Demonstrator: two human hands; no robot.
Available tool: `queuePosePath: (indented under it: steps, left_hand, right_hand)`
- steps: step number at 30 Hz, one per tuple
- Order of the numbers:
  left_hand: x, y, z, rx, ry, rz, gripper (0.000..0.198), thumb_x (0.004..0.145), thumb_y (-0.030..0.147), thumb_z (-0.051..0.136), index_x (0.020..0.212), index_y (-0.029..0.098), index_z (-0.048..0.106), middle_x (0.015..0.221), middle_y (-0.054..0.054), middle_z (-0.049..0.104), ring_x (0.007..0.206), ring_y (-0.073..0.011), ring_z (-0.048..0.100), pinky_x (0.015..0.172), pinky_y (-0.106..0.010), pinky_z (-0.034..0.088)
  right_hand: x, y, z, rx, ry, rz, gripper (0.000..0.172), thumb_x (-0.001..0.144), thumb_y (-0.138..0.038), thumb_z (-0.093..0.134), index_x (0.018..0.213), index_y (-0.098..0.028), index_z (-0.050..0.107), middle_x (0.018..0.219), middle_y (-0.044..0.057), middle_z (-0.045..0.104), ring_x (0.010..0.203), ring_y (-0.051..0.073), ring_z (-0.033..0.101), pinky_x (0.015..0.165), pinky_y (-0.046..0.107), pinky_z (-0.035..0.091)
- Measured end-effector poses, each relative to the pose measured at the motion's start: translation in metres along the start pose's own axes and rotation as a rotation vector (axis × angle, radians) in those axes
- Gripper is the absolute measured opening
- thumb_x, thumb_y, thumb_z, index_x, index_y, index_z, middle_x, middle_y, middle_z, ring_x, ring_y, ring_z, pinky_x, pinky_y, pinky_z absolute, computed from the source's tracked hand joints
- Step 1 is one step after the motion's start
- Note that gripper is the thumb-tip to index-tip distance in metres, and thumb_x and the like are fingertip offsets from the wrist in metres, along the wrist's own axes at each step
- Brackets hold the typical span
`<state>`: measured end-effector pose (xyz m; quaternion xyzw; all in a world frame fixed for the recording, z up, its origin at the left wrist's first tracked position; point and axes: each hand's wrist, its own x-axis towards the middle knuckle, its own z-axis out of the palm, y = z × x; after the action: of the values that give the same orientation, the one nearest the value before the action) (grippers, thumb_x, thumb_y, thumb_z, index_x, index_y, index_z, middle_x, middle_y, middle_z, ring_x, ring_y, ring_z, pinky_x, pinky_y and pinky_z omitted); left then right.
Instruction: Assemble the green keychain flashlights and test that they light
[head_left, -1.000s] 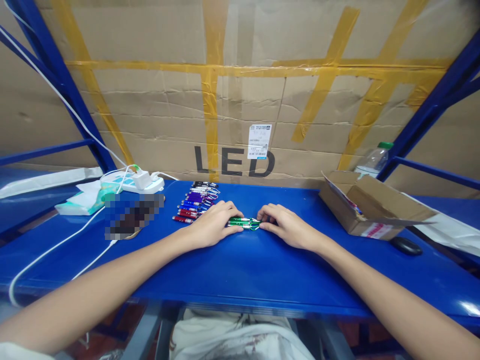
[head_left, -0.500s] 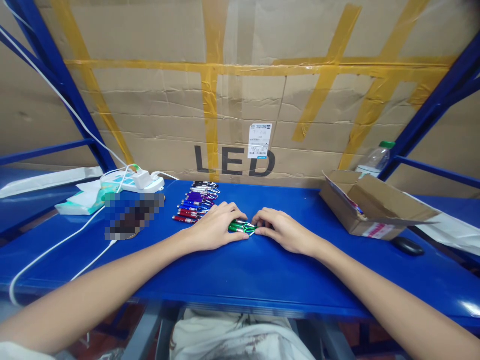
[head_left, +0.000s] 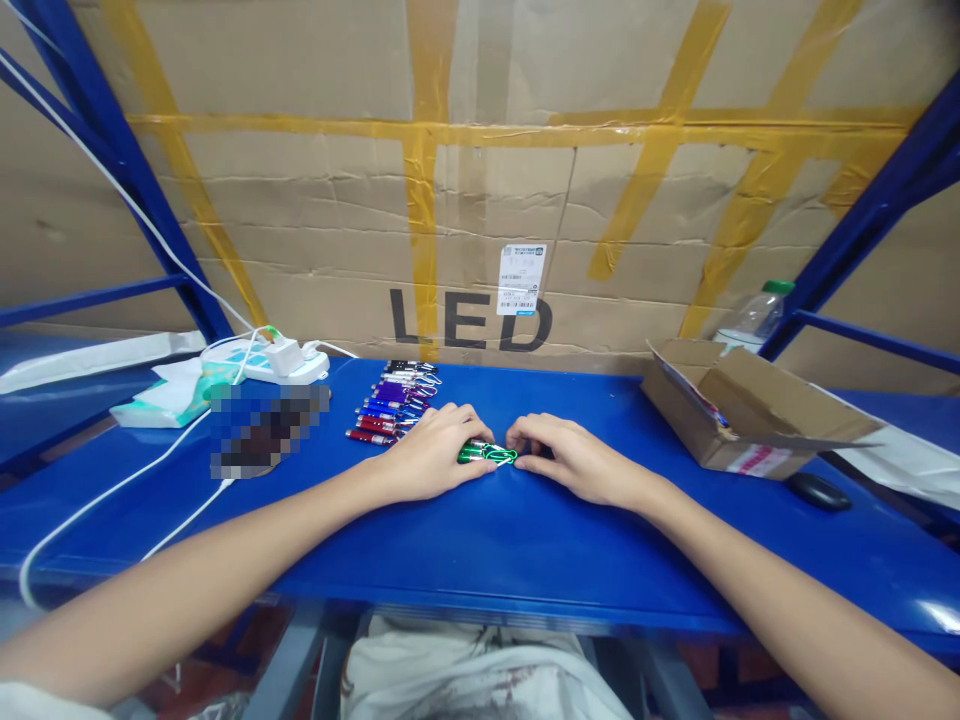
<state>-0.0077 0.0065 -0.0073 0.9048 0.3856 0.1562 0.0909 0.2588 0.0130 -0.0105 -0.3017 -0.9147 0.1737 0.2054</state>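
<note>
On the blue table, my left hand [head_left: 435, 455] is wrapped over a couple of small green metal tubes with carabiner clips, which look like green keychain flashlights [head_left: 474, 452]. Their clips point right, out past my left fingertips. My right hand [head_left: 568, 458] rests just beyond the clip ends, with fingers curved and thumb apart; nothing shows between them. Left of my left hand lies a row of similar keychain flashlights [head_left: 375, 424] in red, blue, purple, silver and black. My left hand hides part of the row and most of the green ones.
An open cardboard box [head_left: 720, 410] stands on the right, with a black mouse [head_left: 817, 491] in front and a bottle [head_left: 756, 312] behind. Leftward are a power strip [head_left: 304, 372], a tissue pack [head_left: 161, 400] and white cables. A big taped carton [head_left: 337, 220] backs the table.
My right fingers have drawn slightly right, away from the green clips, and parted a little. The clips now show more fully. My left hand stays almost still.
</note>
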Motion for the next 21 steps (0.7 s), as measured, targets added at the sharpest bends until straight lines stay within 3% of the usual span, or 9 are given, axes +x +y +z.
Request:
queuePosePath:
  steps: [13,17,21]
  left_hand:
    - [-0.0009,-0.0027,0.0007,-0.047,0.014,0.037,0.028,0.103,0.045,0.067,0.121,0.024,0.064,0.119,-0.005,0.066,0.113,-0.0275,0.058,0.095,-0.040,0.042]
    - [-0.0017,-0.0015,-0.0021,-0.076,0.010,0.061,0.023,0.103,0.042,0.068,0.113,0.023,0.059,0.113,-0.003,0.066,0.106,-0.0251,0.058,0.090,-0.037,0.042]
    - [-0.0013,0.0001,-0.0039,-0.060,-0.003,0.072,0.023,0.104,0.044,0.067,0.109,0.024,0.058,0.111,-0.003,0.065,0.105,-0.0251,0.057,0.089,-0.037,0.041]
  right_hand:
    - [-0.0004,-0.0064,0.0034,-0.043,0.004,-0.028,0.002,0.110,-0.025,0.057,0.111,-0.025,0.059,0.109,0.005,0.066,0.103,0.024,0.058,0.091,0.037,0.046]
    - [0.0001,-0.0084,0.0026,-0.092,-0.012,-0.059,0.013,0.113,-0.025,0.049,0.107,-0.024,0.060,0.104,0.005,0.064,0.098,0.023,0.057,0.089,0.037,0.046]
    - [-0.0001,-0.0068,0.0025,-0.104,-0.025,-0.057,0.011,0.112,-0.027,0.051,0.112,-0.024,0.062,0.107,0.006,0.066,0.101,0.024,0.057,0.092,0.038,0.046]
